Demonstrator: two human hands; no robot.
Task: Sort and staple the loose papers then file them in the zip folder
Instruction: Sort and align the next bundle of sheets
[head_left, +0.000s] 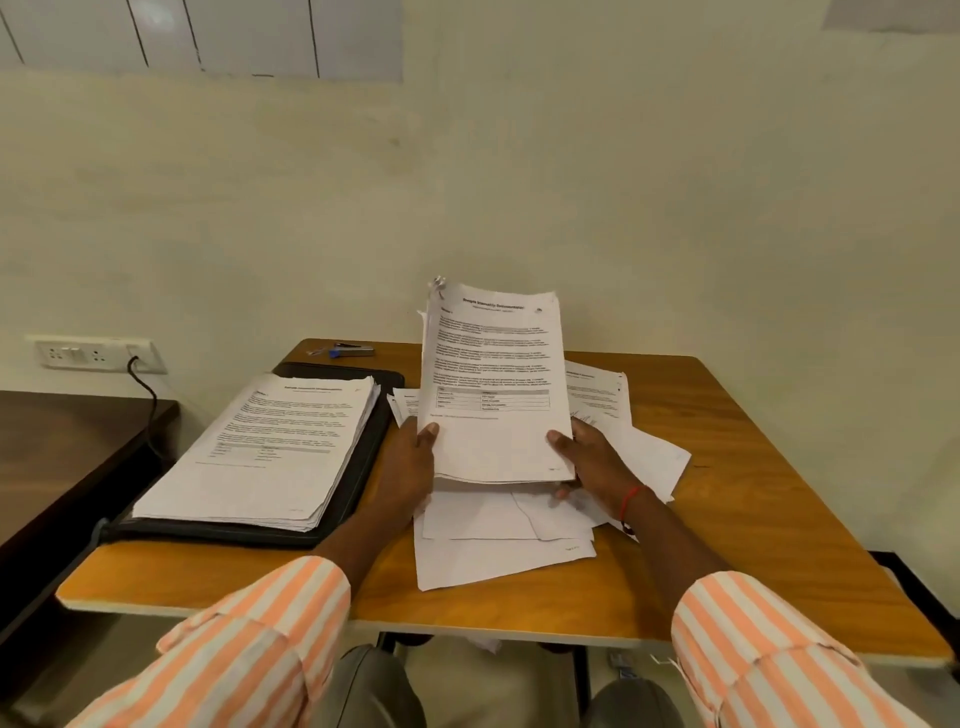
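Loose papers (498, 556) lie scattered on the table (753, 493) below your hands. Your left hand (413, 462) and right hand (592, 462) each grip the lower edge of a raised sheaf (493, 374) at centre frame. To the left, a stack (270, 447) rests on the zip folder (208, 532), with the stapler (353, 351) beyond.

Printed sheaf (493, 384) upright above loose papers (498, 551); stack (260, 447) on open black folder (363, 467)

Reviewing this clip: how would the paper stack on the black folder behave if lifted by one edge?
The paper stack would likely sag and fan, since its right edges sit staggered. It looks thick, so probably heavy for one hand. Pushed, it may slide on the black folder.
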